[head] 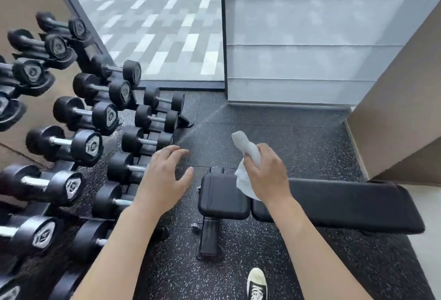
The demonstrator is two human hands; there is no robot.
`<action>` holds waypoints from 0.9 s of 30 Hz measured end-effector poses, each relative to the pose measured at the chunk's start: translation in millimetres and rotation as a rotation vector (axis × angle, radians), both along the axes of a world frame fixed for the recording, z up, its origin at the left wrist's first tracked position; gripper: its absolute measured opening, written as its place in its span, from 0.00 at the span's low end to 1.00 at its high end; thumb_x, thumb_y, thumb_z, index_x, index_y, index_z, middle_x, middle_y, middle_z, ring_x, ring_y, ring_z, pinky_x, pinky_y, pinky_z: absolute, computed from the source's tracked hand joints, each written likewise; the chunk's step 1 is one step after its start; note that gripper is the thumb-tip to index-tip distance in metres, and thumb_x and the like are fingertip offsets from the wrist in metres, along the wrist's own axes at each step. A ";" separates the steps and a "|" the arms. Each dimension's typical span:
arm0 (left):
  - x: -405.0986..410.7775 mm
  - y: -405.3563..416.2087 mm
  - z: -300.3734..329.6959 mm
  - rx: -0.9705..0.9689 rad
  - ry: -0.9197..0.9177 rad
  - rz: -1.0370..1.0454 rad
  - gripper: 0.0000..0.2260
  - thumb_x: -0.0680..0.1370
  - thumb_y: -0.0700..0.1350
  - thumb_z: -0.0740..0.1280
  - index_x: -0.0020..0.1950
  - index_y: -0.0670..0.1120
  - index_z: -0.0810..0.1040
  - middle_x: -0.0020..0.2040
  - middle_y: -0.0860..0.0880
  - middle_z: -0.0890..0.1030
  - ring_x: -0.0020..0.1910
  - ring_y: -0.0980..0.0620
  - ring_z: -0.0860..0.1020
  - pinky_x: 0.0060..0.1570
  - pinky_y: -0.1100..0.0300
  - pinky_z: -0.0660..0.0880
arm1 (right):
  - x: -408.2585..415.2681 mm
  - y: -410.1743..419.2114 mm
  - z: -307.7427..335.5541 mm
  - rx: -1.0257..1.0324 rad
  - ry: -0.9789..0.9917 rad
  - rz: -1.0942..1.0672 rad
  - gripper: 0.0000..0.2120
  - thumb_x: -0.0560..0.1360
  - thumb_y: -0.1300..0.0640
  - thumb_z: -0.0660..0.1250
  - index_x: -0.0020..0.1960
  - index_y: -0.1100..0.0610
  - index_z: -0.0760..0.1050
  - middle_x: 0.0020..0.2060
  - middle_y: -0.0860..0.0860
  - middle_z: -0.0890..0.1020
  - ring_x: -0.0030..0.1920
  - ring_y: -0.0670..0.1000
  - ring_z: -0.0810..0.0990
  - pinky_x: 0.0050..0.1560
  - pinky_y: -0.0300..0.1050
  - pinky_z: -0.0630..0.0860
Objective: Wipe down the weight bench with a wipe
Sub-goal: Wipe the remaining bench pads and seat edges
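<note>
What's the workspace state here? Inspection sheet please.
Surface: black speckled floor.
Job's things: bench, flat, black seat pad and long pad; white wipe, bunched, above the bench.
Clutter: dumbbells in rows on a rack, left of the bench.
Hands: right hand grips the wipe; left hand open, holding nothing.
Cables: nothing seen.
Surroundings: glass wall ahead, beige wall at right, shoe at bottom.

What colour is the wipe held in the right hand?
White; the wipe shows clearly in the head view, gripped by the right hand.

Gym: dumbbell rack [95,132], weight bench [334,204].
</note>
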State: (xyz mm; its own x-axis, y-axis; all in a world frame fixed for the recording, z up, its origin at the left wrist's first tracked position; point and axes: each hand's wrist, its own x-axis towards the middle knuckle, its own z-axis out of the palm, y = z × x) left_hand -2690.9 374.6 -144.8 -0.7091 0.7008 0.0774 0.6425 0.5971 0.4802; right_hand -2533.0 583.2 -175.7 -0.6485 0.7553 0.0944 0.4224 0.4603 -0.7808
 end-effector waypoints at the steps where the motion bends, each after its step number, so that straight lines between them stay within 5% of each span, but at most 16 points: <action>1: -6.5 10.4 -6.6 -0.014 -0.002 -0.001 0.21 0.80 0.51 0.70 0.73 0.48 0.77 0.72 0.50 0.74 0.74 0.50 0.66 0.76 0.53 0.61 | -7.8 11.4 -10.2 -0.017 -0.007 0.006 0.06 0.80 0.50 0.64 0.47 0.52 0.71 0.39 0.47 0.77 0.41 0.51 0.75 0.40 0.51 0.74; 10: -68.0 48.9 -106.7 -0.108 -0.092 0.008 0.21 0.80 0.50 0.71 0.72 0.48 0.76 0.71 0.51 0.74 0.73 0.49 0.68 0.76 0.48 0.65 | -60.1 54.0 -120.9 -0.189 -0.089 -0.033 0.05 0.79 0.48 0.64 0.49 0.46 0.68 0.41 0.44 0.78 0.42 0.45 0.76 0.39 0.48 0.68; 27: -175.0 51.7 -470.6 -0.263 -0.333 -0.164 0.28 0.81 0.58 0.64 0.80 0.53 0.65 0.75 0.55 0.70 0.76 0.55 0.64 0.77 0.52 0.65 | -167.3 14.4 -430.4 -0.247 -0.257 -0.122 0.05 0.80 0.44 0.65 0.49 0.41 0.70 0.42 0.41 0.78 0.45 0.41 0.76 0.39 0.41 0.68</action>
